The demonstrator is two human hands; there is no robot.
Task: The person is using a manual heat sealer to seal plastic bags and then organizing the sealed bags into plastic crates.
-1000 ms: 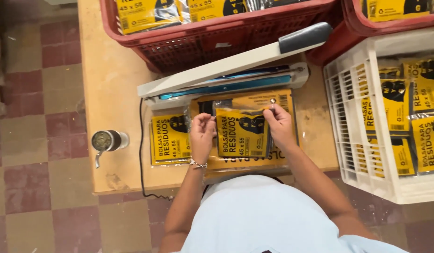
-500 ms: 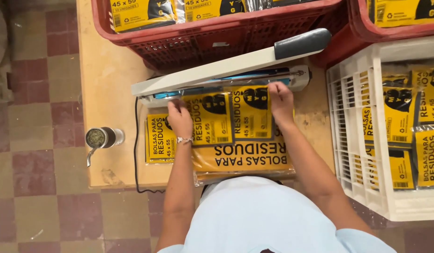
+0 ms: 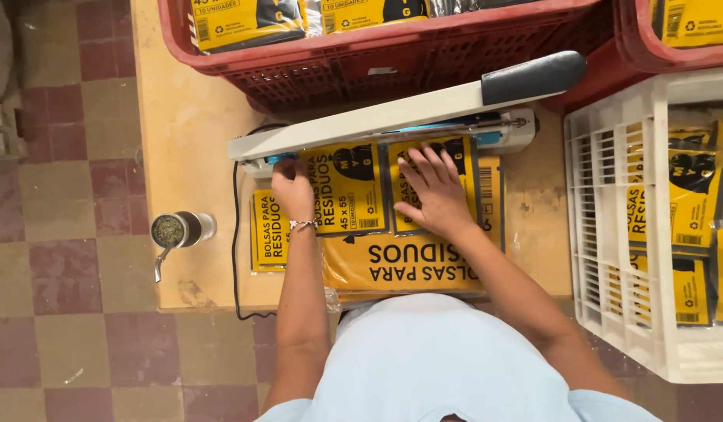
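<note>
Now | left hand (image 3: 292,190) grip closed on left edge of yellow-and-black plastic packet (image 3: 347,189) | right hand (image 3: 435,193) flat, fingers spread, pressing packet | under raised white sealer arm (image 3: 392,117) | on tan worktop (image 3: 182,141).

Glossy yellow plastic packets (image 3: 353,187) lie on a matt, worn wooden counter (image 3: 189,141); the sealer arm (image 3: 377,117) looks smooth painted metal.
</note>
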